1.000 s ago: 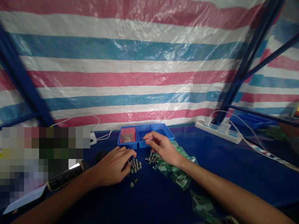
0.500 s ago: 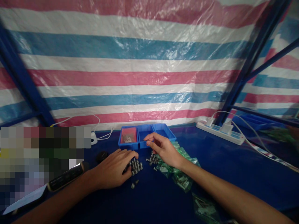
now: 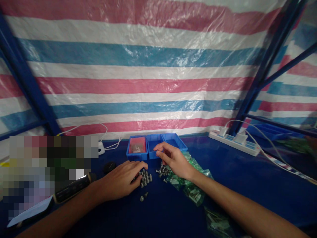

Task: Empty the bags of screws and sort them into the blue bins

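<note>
My left hand (image 3: 125, 178) rests on the dark blue table, its fingers curved around the left side of a cluster of upright metal screws (image 3: 146, 178); whether it grips any is hidden. My right hand (image 3: 174, 160) is raised over a loose pile of screws (image 3: 163, 170), thumb and forefinger pinched together. Whatever is between those fingertips is too small to make out. Two loose screws (image 3: 142, 198) lie in front of the cluster. Green-tinted plastic bags (image 3: 194, 193) with hardware inside lie under and beside my right wrist.
Three blue bins (image 3: 155, 155) stand behind the hands; the left one holds a pink item and a small clear bag. A white power strip (image 3: 234, 143) with cables lies at right. A black round object (image 3: 109, 167) sits at left.
The view has shifted slightly. My left thumb has moved in closer against the screw cluster. My right hand stays nearly where it was, still pinched.
</note>
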A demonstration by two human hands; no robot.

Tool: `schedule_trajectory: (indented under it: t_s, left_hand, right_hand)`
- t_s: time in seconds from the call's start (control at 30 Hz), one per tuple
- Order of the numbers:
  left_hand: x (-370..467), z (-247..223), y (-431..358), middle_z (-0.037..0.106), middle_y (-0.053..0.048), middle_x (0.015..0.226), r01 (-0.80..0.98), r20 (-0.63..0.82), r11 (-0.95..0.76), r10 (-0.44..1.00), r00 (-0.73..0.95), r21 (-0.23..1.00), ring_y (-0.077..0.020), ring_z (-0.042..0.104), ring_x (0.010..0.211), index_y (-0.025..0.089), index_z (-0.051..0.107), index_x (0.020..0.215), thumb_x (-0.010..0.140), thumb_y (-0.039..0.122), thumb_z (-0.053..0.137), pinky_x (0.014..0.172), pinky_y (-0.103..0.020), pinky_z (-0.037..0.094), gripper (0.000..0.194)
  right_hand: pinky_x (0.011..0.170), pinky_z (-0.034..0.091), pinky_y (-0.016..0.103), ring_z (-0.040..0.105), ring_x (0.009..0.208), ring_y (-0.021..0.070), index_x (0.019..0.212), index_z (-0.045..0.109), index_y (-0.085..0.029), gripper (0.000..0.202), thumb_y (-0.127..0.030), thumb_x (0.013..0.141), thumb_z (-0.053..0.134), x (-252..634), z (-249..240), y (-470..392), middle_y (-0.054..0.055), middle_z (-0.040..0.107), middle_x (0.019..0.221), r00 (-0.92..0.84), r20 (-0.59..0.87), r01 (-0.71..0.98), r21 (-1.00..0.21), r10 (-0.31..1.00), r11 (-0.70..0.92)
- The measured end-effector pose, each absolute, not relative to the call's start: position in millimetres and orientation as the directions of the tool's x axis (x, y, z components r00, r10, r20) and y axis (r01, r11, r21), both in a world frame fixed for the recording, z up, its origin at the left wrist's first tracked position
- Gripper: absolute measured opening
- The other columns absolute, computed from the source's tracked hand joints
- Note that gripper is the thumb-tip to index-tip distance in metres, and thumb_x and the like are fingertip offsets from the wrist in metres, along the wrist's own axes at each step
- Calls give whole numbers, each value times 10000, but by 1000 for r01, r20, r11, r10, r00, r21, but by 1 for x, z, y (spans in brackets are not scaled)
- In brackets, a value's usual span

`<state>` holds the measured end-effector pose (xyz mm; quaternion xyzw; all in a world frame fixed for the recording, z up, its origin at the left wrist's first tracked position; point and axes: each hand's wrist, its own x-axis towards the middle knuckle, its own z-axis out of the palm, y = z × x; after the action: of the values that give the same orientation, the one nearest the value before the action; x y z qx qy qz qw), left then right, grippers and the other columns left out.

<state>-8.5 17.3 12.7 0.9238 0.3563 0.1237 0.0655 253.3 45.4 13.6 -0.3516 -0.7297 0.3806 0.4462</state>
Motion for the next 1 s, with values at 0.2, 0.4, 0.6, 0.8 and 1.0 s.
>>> schedule_trajectory:
  t_s: [0.2, 0.4, 0.6, 0.8, 1.0]
  left_hand:
    - [-8, 13, 18, 696, -24, 1120, 647, 181, -737, 675, 715, 193, -245, 675, 1035, 275, 572, 1278, 1043, 249, 488, 897, -356, 483, 251]
    - [-9, 11, 18, 692, -48, 1183, 654, 173, -739, 674, 718, 161, -260, 677, 1071, 265, 567, 1318, 1048, 252, 477, 952, -393, 492, 285]
    - [-8, 13, 16, 704, -69, 1169, 677, 161, -729, 683, 712, 97, -284, 685, 1067, 258, 570, 1330, 1038, 258, 481, 962, -437, 500, 306]
    - [-7, 13, 16, 713, -65, 1169, 673, 167, -732, 680, 714, 104, -282, 690, 1064, 264, 574, 1335, 1027, 255, 492, 958, -430, 501, 318]
    - [-7, 11, 17, 712, -68, 1181, 670, 166, -737, 675, 719, 93, -282, 689, 1062, 260, 577, 1332, 1034, 252, 481, 947, -428, 495, 313]
  right_hand:
    - [578, 496, 282, 564, 652, 122, 1144, 679, -238, 216, -413, 1025, 636, 252, 10, 48, 21, 619, 971, -363, 388, 157, -871, 847, 466]
    - [595, 492, 283, 571, 663, 126, 1161, 677, -231, 226, -408, 1024, 642, 252, 9, 48, 19, 632, 969, -358, 402, 172, -859, 843, 483]
    - [663, 471, 296, 597, 771, 160, 1090, 722, -229, 164, -317, 954, 750, 254, 9, 49, 18, 670, 934, -353, 470, 253, -784, 809, 566]
    - [721, 475, 327, 601, 798, 169, 1046, 739, -241, 123, -267, 930, 775, 255, 11, 50, 15, 677, 952, -342, 511, 308, -732, 788, 608]
    - [678, 495, 316, 613, 747, 160, 1124, 703, -242, 149, -308, 991, 693, 255, 13, 47, 27, 687, 1001, -357, 491, 285, -753, 795, 593]
